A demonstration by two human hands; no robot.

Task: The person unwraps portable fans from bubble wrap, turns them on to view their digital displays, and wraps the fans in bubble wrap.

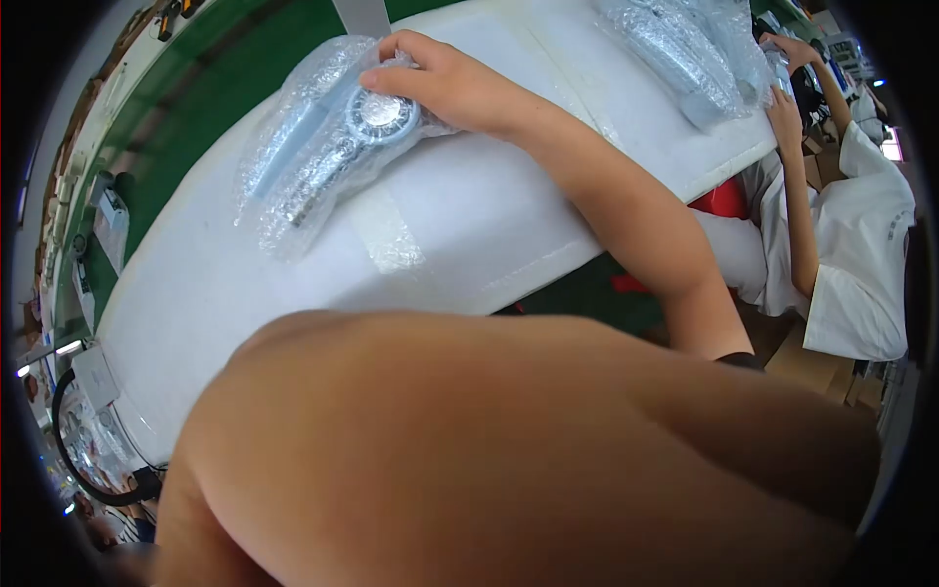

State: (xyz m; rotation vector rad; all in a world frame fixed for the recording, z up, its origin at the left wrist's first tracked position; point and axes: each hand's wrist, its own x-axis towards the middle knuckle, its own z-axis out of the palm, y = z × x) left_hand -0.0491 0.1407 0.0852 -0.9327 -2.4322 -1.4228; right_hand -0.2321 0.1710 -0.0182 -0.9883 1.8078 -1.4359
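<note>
My right hand reaches over from the right and grips the top end of a clear bubble-wrap bag between thumb and fingers. Inside the bag is a light blue device with a long, straight body and a round vented ring; its exact kind I cannot make out. The bag rests on the white padded table. Across the bottom, very close to the camera, my bent left arm blocks much of the view. The left hand itself is not visible.
More bubble-wrapped light blue items lie at the table's far right. There a co-worker in a white shirt handles something small. A green surface runs along the far side. At lower left are a white box and black hose.
</note>
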